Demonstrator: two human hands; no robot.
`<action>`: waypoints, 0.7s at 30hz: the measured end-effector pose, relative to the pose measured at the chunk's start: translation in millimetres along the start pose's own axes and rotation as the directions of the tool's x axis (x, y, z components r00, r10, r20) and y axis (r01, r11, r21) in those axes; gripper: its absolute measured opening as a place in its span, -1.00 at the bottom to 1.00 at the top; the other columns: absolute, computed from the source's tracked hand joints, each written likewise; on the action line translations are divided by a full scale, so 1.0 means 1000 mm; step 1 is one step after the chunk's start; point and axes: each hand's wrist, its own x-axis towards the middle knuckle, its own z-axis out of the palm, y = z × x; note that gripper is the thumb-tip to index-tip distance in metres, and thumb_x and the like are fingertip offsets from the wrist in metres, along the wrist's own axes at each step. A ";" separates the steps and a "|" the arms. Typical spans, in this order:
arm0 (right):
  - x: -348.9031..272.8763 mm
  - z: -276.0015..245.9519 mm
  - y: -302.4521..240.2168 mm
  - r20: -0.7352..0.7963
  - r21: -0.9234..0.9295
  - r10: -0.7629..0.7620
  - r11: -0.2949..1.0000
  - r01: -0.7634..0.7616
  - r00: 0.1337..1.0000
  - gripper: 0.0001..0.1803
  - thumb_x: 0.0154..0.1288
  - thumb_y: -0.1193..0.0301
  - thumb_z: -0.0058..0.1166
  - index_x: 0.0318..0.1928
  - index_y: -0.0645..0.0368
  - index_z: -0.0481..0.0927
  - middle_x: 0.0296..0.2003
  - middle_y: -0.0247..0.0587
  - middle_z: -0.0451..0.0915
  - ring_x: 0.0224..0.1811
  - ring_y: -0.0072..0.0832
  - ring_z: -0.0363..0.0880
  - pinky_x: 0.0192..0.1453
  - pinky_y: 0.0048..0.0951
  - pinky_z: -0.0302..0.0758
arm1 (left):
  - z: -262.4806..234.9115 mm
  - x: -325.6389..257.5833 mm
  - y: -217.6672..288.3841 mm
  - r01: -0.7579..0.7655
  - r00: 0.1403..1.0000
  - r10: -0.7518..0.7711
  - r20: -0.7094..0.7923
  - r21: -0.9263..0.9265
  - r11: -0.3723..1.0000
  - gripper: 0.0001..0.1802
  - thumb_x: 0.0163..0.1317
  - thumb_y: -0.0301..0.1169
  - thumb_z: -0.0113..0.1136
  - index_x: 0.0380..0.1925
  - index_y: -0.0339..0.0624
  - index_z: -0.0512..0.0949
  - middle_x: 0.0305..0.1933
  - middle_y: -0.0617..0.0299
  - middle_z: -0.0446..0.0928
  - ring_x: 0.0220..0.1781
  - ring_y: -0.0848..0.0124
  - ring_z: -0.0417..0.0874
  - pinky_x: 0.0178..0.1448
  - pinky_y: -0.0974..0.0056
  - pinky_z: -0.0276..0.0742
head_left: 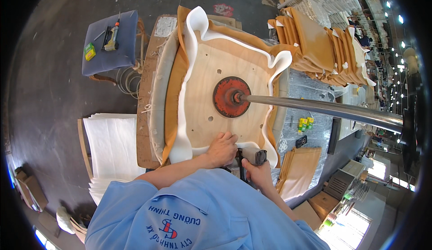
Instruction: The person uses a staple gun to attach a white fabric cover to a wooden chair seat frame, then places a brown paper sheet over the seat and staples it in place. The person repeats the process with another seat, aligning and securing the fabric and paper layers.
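Note:
A pale plywood seat panel lies in front of me, ringed by white padding that stands up around its edge. Tan cover material shows outside the padding. Pressing on the panel's middle is a red round clamp plate on a metal rod. At the panel's near edge my left hand is closed, its fingers curled over the padding; what they grip is hidden. Just to its right, my right hand is wrapped round the handle of a staple gun, whose nose I cannot see.
Tan covers are stacked at the far right, with a folded tan piece nearer. Small yellow-green boxes lie on plastic wrap. A blue stool at left bears another power tool. White sheets sit nearer left.

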 end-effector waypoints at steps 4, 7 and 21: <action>0.001 0.001 -0.008 -0.012 -0.015 -0.024 1.000 0.024 1.000 -0.73 0.36 0.34 0.47 -0.06 0.23 0.74 -0.56 -0.40 0.61 -0.66 -0.62 0.49 -0.56 -0.43 0.39 | 0.001 0.002 0.000 -0.015 1.000 0.015 -0.024 0.007 1.000 -0.82 0.20 -0.25 0.33 -0.49 -0.05 0.75 -0.15 0.24 0.55 0.08 0.22 0.48 0.15 0.10 0.34; 0.010 0.000 -0.004 -0.026 -0.091 -0.042 0.995 0.040 0.999 -0.71 0.34 0.33 0.48 -0.05 0.24 0.74 -0.54 -0.37 0.63 -0.67 -0.60 0.50 -0.57 -0.42 0.42 | 0.002 0.005 0.003 -0.009 1.000 0.010 -0.020 0.012 1.000 -0.80 0.23 -0.23 0.34 -0.46 -0.06 0.75 -0.13 0.21 0.55 0.09 0.20 0.48 0.17 0.09 0.35; 0.027 -0.020 0.001 -0.094 -0.298 -0.223 0.936 0.186 0.970 -0.51 0.18 0.26 0.56 0.04 0.27 0.74 -0.18 0.02 0.80 -0.15 -0.13 0.80 -0.01 -0.15 0.69 | -0.081 -0.067 -0.013 0.004 0.909 -0.123 0.399 0.286 0.958 -0.69 0.32 -0.13 0.36 -0.16 -0.11 0.82 0.07 0.07 0.60 0.29 0.04 0.48 0.35 -0.08 0.33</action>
